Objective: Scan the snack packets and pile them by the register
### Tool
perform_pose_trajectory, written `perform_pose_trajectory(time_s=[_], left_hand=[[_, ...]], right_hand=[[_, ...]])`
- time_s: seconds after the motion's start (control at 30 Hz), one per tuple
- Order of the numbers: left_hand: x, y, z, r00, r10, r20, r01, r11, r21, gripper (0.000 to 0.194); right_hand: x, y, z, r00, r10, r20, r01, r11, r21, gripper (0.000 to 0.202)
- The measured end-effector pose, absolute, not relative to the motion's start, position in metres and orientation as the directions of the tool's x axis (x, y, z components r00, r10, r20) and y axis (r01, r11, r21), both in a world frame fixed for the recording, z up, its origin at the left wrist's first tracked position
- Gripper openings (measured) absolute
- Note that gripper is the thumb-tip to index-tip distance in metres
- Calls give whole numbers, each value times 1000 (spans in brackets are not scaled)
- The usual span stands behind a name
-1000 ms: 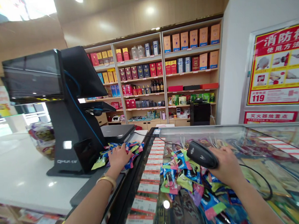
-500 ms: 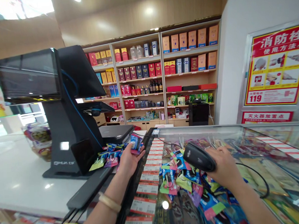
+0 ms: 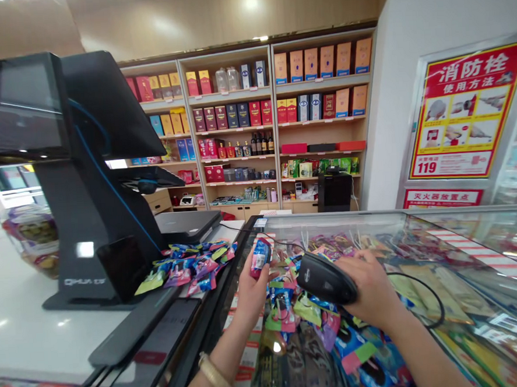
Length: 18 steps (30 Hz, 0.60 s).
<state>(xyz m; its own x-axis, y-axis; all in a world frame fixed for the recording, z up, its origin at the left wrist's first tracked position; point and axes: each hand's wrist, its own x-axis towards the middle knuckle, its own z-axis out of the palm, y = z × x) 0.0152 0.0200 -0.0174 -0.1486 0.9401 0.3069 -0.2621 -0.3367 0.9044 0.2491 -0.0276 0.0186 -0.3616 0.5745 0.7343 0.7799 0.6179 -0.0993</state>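
My left hand point(image 3: 256, 281) pinches a small blue and pink candy packet point(image 3: 261, 256) upright over the left edge of the glass counter. To its right, my right hand point(image 3: 369, 286) is wrapped round the handle end of a black barcode scanner point(image 3: 325, 278), whose head points left toward the packet. Beneath the scanner, a pile of similar blue, pink and green packets point(image 3: 360, 351) lies on the glass. Another heap of packets point(image 3: 193, 264) sits left of my left hand, beside the base of the black register.
The black register point(image 3: 98, 226) stands on the white counter point(image 3: 13, 331) at left. A phone point(image 3: 158, 345) lies near its base. The scanner's cable point(image 3: 440, 299) loops at right. Shelves of boxes point(image 3: 235, 93) and a red poster point(image 3: 468, 110) are behind.
My left hand has moved right, away from the left heap, with a packet in its fingers. The view has shifted, and the phone shows more fully. The scanner stays in my right hand.
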Motion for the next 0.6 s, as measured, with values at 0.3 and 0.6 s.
perform_pose_trajectory(time_s=[0.3, 0.6], left_hand=[[9, 37, -44, -141, 855, 499, 20, -502, 865, 53], [8, 39, -46, -127, 801, 585, 140, -569, 810, 47]], right_hand=[[243, -31, 19, -385, 596, 705, 756, 642, -131, 5], [241, -30, 17, -402, 601, 691, 763, 637, -109, 3]])
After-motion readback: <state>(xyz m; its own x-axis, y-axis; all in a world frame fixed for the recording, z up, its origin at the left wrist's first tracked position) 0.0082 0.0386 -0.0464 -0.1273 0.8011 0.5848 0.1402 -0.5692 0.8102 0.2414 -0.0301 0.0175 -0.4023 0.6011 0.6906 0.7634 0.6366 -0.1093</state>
